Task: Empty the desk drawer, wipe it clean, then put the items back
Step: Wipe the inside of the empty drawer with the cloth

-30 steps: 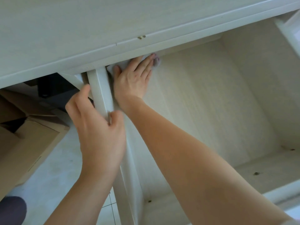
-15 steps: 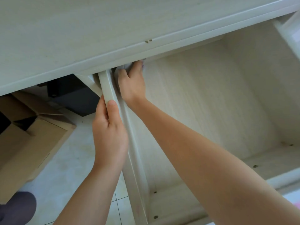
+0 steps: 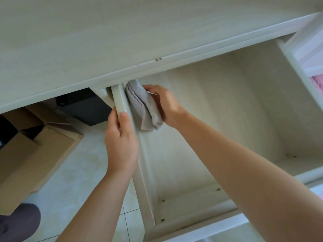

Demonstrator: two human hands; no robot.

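We take the drawer (image 3: 218, 119) as our landmark; it stands pulled out from under the desk top (image 3: 104, 41), and its floor shows bare, with nothing lying in it. Our left hand (image 3: 120, 142) grasps the drawer's left wall (image 3: 120, 100), thumb on the top edge and fingers curled over the outer side; our right hand (image 3: 164, 103) clutches a folded grey cloth (image 3: 145, 107) and holds it against the inner face of that same wall, near the back corner where the drawer runs under the desk.

We judge the wiping step to be under way, with the return of the items not yet begun. What could go wrong from here: the cloth is bunched, so a hard stroke may let it slip from our grip or skip the corner seam, leaving dust there; pressing sideways on the wall could rack the drawer on its runners unless the left hand braces it; the knuckles sit close under the desk's edge and could knock it. Outside the drawer's left wall, a cardboard box (image 3: 35, 147) rests on the tiled floor (image 3: 83, 172).
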